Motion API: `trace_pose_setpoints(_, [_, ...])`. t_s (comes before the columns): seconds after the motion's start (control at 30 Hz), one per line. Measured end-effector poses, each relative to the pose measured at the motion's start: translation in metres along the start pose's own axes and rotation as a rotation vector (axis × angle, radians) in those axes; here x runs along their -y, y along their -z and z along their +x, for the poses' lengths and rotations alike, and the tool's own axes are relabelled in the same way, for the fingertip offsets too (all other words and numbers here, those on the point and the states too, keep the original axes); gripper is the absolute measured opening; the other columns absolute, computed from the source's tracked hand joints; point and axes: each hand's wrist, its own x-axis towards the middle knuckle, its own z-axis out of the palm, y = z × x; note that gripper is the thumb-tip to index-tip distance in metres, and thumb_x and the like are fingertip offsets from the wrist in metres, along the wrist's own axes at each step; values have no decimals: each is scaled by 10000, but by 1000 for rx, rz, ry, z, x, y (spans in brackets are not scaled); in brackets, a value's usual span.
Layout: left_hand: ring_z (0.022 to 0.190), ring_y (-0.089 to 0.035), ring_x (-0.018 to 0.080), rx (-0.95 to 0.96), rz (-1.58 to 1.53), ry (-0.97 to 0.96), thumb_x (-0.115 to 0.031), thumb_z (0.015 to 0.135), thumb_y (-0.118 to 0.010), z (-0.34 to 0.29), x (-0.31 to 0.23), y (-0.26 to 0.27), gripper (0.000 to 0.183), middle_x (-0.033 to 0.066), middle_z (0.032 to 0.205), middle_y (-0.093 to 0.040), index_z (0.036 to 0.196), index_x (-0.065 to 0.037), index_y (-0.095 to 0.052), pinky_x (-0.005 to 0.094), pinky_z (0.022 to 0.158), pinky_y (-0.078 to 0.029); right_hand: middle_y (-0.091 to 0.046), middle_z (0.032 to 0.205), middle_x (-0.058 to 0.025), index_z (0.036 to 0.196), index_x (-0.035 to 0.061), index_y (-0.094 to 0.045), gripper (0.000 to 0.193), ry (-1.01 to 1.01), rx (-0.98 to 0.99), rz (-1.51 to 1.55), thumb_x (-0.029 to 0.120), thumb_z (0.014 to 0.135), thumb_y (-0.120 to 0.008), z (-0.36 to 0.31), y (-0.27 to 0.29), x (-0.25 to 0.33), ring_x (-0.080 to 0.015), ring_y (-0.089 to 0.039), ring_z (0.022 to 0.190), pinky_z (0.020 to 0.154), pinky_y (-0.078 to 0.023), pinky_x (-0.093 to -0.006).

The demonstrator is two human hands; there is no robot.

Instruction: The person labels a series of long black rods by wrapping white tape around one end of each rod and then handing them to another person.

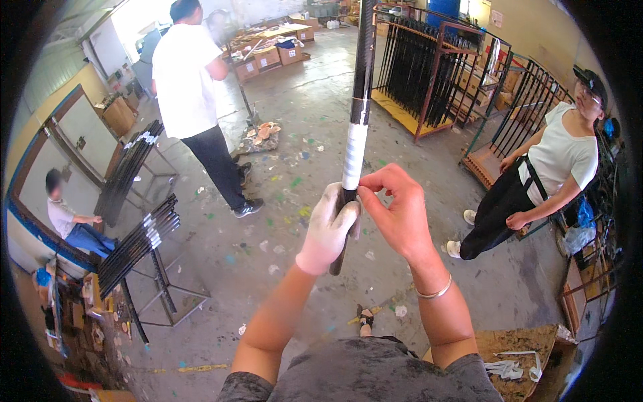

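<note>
A long glossy black rod (364, 60) stands nearly upright in front of me, its top running out of view. White tape (355, 151) is wrapped around its lower part. Just below the wrap, my left hand (327, 228), in a white glove, is closed around the rod, whose dark lower end shows under the palm. My bare right hand (396, 208) is at the right side of the rod, thumb and forefinger pinched together by the tape's lower edge. Whatever lies between those fingertips is too small to make out.
Black rods lie bundled on a metal stand (164, 288) at left. A person in white (184, 74) stands ahead; another person (559, 157) is at right, beside racks of rods (422, 74). One more person (63, 208) sits far left. A cardboard box (522, 345) holds white strips.
</note>
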Motion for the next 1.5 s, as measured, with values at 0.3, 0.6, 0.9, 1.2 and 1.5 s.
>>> trace_pose_setpoints(0.3, [605,-471,68,-201,283,-316,-27,860,-523,-7,23,-5,203,17,767,-521,1056,-11,-473,222,578,-424,-533,680,-94,705,16,-567,77,91,-31,-153,-2,669,-633,-5,-6,12,-258,-533,626,573,-431,-339])
trace_pose_setpoints(0.6, [575,-494,72,277,-145,123,-16,859,-528,-15,-3,11,322,13,734,-506,1175,6,-472,225,531,-430,-538,852,-10,952,6,-597,215,-195,145,264,124,794,-682,-37,38,-19,-80,-476,778,687,-394,-236])
trace_pose_setpoints(0.9, [518,-500,80,72,46,1,16,832,-538,-21,14,-7,263,2,683,-514,1093,-8,-516,228,468,-421,-535,831,-42,881,35,-594,158,-151,104,54,81,761,-686,-31,21,0,-151,-520,811,729,-413,-267])
trace_pose_setpoints(1.2, [477,-438,99,521,-346,439,-18,762,-584,-18,12,27,162,5,602,-453,880,-43,-474,244,434,-352,-598,743,-31,861,-1,-632,181,-410,-775,-759,180,856,-634,-168,422,-205,-104,-524,700,663,-441,-250])
trace_pose_setpoints(1.5, [532,-475,112,382,-612,271,-162,850,-583,4,46,-20,212,48,659,-483,956,-13,-476,243,439,-383,-532,683,29,821,9,-614,189,-581,-685,-750,192,869,-630,-240,418,-156,-66,-446,644,572,-354,-223])
